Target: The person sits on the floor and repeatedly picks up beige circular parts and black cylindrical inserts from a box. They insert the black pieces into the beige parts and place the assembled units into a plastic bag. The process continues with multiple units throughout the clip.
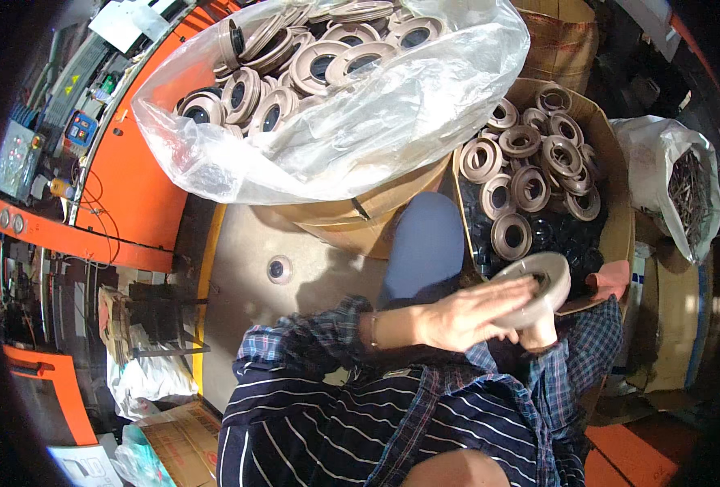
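Note:
A taupe plastic ring (556, 280) with a wide rim is held up in front of me, tilted, over the near edge of the carton on the right. My right hand (540, 331) supports it from below; its fingers are mostly hidden behind the ring. Stretched out flat, the fingers of my left hand (467, 315) lie across the ring's near face, their tips at the centre hole and somewhat blurred. Similar rings (530, 188) lie in the open carton (613, 183), on top of many small black round parts (545, 234).
Ahead stands a large carton lined with a clear plastic bag (360, 154), heaped with rings with dark centres (319, 69). One ring (279, 269) lies on the floor. Orange machinery (137, 162) stands left. A white sack (660, 154) of thin scraps sits far right.

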Action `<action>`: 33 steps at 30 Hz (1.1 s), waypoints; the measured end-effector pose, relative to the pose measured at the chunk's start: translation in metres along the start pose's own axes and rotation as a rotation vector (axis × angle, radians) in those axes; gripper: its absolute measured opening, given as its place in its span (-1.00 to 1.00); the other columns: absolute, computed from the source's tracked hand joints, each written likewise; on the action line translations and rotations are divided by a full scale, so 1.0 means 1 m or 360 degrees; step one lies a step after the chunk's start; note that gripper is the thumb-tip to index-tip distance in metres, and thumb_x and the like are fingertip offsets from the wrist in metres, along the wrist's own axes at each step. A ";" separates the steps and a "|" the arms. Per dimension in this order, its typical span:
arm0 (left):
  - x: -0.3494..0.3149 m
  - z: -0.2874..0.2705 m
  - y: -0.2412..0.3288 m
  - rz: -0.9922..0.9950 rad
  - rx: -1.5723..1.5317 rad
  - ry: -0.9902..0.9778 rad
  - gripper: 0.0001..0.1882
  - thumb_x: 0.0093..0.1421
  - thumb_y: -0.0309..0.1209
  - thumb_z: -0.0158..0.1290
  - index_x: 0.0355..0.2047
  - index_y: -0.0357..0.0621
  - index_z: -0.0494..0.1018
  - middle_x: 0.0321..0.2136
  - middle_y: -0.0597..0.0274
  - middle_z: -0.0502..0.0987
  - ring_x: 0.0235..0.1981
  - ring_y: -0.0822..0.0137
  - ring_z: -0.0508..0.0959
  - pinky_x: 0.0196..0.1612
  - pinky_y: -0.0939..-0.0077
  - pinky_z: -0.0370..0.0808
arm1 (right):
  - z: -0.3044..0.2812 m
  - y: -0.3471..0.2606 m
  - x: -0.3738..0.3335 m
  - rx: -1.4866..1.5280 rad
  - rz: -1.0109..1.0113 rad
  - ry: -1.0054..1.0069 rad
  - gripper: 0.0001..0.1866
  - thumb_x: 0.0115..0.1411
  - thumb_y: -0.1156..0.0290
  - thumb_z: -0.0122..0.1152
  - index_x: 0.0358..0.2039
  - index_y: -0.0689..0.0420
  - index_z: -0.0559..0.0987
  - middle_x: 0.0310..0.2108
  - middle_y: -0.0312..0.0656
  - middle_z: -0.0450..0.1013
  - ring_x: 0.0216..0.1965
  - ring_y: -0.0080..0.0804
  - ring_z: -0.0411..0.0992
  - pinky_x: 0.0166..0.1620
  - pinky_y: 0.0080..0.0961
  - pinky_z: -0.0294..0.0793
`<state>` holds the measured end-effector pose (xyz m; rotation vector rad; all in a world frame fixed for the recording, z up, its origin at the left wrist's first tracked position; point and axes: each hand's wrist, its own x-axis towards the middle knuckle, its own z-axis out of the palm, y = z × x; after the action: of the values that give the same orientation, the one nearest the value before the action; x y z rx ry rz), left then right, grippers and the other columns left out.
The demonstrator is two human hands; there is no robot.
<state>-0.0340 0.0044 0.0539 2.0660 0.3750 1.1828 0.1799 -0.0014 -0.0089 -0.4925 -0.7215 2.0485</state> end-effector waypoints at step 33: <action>0.003 0.035 -0.120 -0.1661 -0.1495 0.1374 -0.73 0.30 -0.52 0.01 0.01 -0.17 0.41 -0.24 0.27 0.55 -0.24 0.40 0.59 -0.19 0.53 0.56 | -0.096 -0.067 0.110 -0.1452 0.0318 0.0625 -0.73 0.14 0.23 0.29 -0.26 0.17 0.65 -0.42 -0.10 0.59 -0.42 -0.24 0.57 -0.25 -0.29 0.55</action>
<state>0.0082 0.0750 -0.0400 0.3305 0.9155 1.1286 0.2188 0.1498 -0.0447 -1.4769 -1.3781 1.6113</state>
